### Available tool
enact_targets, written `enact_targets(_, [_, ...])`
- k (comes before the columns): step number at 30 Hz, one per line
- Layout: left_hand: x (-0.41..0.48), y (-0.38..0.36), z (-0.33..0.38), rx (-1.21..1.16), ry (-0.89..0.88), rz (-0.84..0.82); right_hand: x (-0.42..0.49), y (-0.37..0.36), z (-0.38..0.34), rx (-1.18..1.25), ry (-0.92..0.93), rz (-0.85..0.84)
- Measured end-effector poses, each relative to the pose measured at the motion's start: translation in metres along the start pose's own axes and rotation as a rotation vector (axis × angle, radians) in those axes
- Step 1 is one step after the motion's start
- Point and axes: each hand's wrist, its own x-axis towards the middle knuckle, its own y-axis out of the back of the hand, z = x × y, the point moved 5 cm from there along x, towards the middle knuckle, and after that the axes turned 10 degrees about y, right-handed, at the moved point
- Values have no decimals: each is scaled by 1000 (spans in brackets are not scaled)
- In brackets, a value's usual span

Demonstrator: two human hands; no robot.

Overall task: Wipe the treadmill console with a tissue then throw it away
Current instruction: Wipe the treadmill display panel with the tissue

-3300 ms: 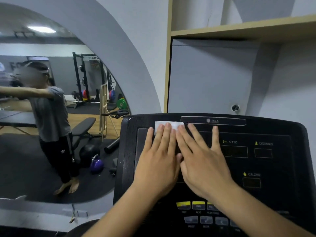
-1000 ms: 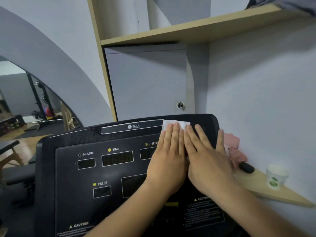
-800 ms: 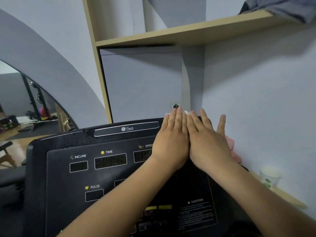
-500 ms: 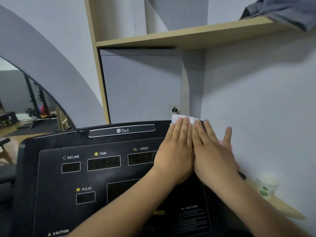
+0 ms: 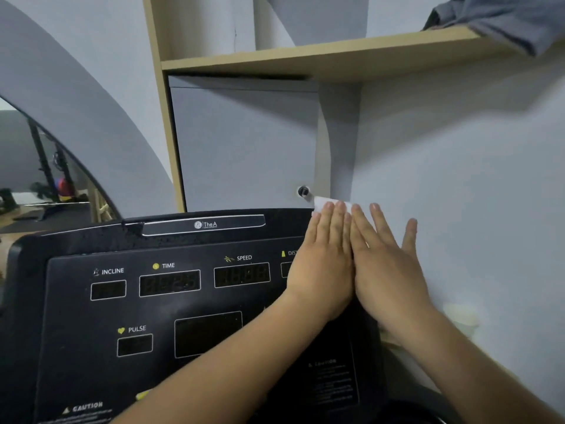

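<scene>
Three seconds ago the two hands were pressing the tissue near the left end of the black plastic treadmill console's (image 5: 183, 301) top band. Now the left hand (image 5: 321, 267) and right hand (image 5: 388, 270) lie flat side by side at its one-o'clock corner, so the sweep along that band looks finished. The lower panel is probably still to do, and the throwing away has not begun. The folded white paper tissue (image 5: 322, 202) is pinned under the fingertips, with its far edge poking past the console's rim at twelve o'clock of the hands. Neither hand grasps it: the left fingers are straight and closed together, the right ones straight and a little fanned, the little finger apart. At four o'clock of the right hand a pale paper cup (image 5: 460, 316) shows as a blur, its contents not visible. The grey cabinet door (image 5: 244, 148) behind is closed. The wooden shelf (image 5: 305, 59) above carries a crumpled grey cloth (image 5: 504, 19) at its two-o'clock end. No bin is in view.
</scene>
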Motion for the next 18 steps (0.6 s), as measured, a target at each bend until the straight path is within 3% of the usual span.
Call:
enact_targets(5, [-46, -30, 10, -57, -27, 57, -37, -36, -13, 76, 109, 20])
enact_targets(10, [-23, -11, 8, -68, 8, -45, -15, -7, -3, 74, 100, 30])
enact_targets(18, [-53, -32, 5, -125, 50, 90, -37, -23, -20, 179, 118, 49])
